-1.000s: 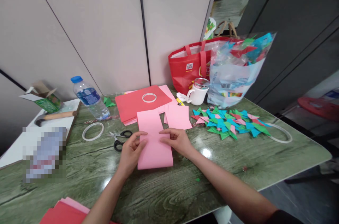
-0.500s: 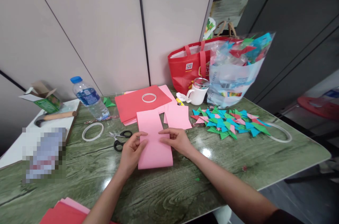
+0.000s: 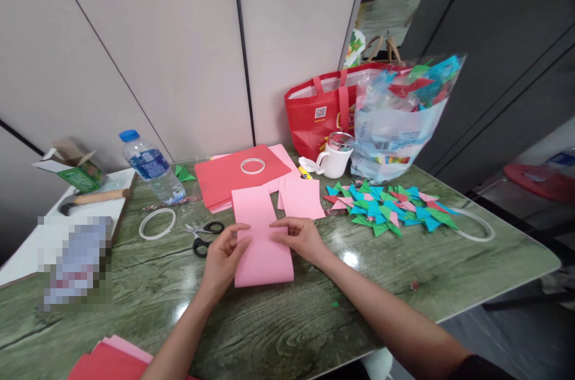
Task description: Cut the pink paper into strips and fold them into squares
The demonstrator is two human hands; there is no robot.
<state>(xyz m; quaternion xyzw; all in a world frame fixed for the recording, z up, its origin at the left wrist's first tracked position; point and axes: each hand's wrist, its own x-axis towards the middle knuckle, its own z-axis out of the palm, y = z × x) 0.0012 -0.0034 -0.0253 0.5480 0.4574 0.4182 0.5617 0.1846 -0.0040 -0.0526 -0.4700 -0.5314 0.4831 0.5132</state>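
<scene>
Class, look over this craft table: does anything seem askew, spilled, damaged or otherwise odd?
Nothing is spilled or damaged. The only oddities: a wooden-handled hammer lies on the white board at the left among paper-craft supplies, and an opened green cardboard box tilts beside it. The pink paper strip lies flat under both hands, and the clear plastic water bottle leans but is capped.

- Pink paper strip [image 3: 262,242], plain, on a green wood-grain table [image 3: 278,326].
- At 12 o'clock from it, a red sheet stack [image 3: 238,179] over paler pink sheets.
- At 10 o'clock, black-handled scissors [image 3: 204,235]; farther out, a clear bottle [image 3: 151,167] with blue cap and label.
- At 2 o'clock, folded paper pieces [image 3: 390,209] in teal, green, pink and red.
- At 1 o'clock, a white mug [image 3: 335,158] and a red bag [image 3: 321,113].
</scene>
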